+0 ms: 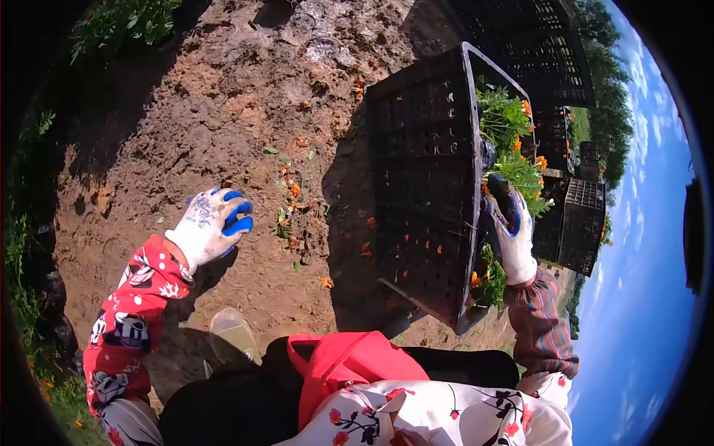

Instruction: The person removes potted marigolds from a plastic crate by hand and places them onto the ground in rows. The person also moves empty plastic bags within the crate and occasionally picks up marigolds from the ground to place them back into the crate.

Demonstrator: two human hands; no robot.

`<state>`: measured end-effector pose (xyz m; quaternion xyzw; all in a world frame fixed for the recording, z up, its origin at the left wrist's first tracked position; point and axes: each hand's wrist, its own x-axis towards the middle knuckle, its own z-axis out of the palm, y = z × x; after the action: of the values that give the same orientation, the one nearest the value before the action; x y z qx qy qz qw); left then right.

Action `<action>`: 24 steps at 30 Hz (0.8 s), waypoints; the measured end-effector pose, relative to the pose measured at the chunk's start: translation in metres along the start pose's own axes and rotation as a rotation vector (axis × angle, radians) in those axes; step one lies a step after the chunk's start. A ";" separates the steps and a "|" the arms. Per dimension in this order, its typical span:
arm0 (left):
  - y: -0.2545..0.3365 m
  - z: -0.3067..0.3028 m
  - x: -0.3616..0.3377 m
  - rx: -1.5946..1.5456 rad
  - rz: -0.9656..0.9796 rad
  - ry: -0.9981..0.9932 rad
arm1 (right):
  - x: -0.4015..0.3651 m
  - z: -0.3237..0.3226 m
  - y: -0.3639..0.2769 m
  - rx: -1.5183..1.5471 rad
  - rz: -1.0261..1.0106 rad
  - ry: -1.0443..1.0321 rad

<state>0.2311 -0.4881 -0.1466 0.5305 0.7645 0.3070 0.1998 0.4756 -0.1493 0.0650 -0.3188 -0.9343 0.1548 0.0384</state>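
Note:
My left hand (216,221), in a white glove with blue fingertips, hangs over the muddy ground (245,126). Its fingers are loosely curled and apart, with nothing in them. My right hand (515,234), gloved alike, is at the open side of a black plastic crate (424,186). Its fingers and thumb are curled round a dark, rounded plant pot (503,195), partly hidden by the glove. Leafy marigold plants (506,119) with orange flowers fill the crate around it. Another dark pot (488,154) shows among the leaves.
More black crates (584,223) with flowering plants stand beyond, and stacked crates (520,44) rise behind the near one. Fallen orange petals (294,191) and leaves lie on the soil. My shoe (233,334) is on the ground near the crate. Green plants (123,30) border the other side.

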 end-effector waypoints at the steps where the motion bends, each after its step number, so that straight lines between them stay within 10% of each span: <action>1: -0.002 0.004 0.001 -0.018 -0.030 -0.025 | 0.000 -0.002 0.008 0.030 0.069 -0.019; 6: -0.003 0.020 0.015 -0.162 0.066 -0.058 | 0.027 0.006 0.020 0.583 0.427 -0.152; 13: -0.006 0.039 0.014 -0.167 0.147 -0.121 | 0.045 0.016 0.005 0.033 0.177 -0.098; 24: 0.021 0.010 0.001 -0.127 0.104 -0.304 | 0.042 0.009 0.015 0.142 0.231 0.088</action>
<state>0.2512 -0.4798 -0.1397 0.5960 0.6760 0.2807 0.3302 0.4491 -0.1149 0.0509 -0.4270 -0.8756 0.2098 0.0836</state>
